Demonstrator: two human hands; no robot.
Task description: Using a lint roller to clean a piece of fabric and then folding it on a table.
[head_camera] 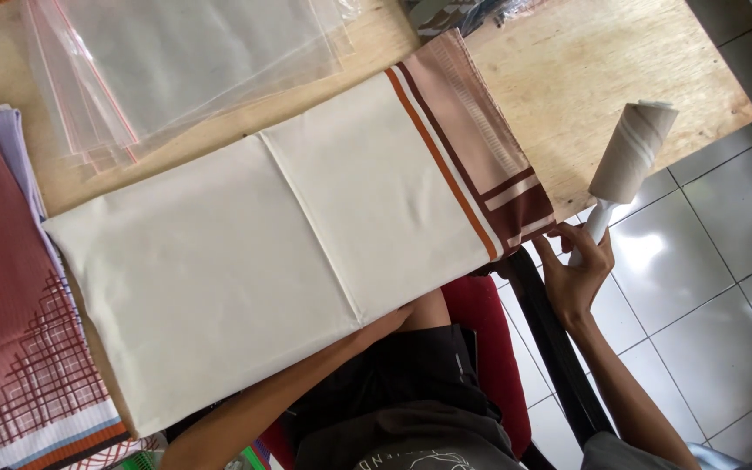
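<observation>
A folded cream cloth (263, 252) with a brown, orange and pink striped border lies flat across a wooden table (602, 78). My right hand (578, 270) grips the white handle of a lint roller (633, 152) just off the table's edge, its fingertips touching the cloth's striped corner. My left hand (393, 320) reaches to the near edge of the cloth, where its fingers slip under the fabric and are mostly hidden.
A stack of clear plastic zip bags (184, 61) lies beyond the cloth. A pile of folded red patterned cloths (10, 305) sits at the left. White floor tiles (707, 287) show at the right, and a red seat (485, 339) is under me.
</observation>
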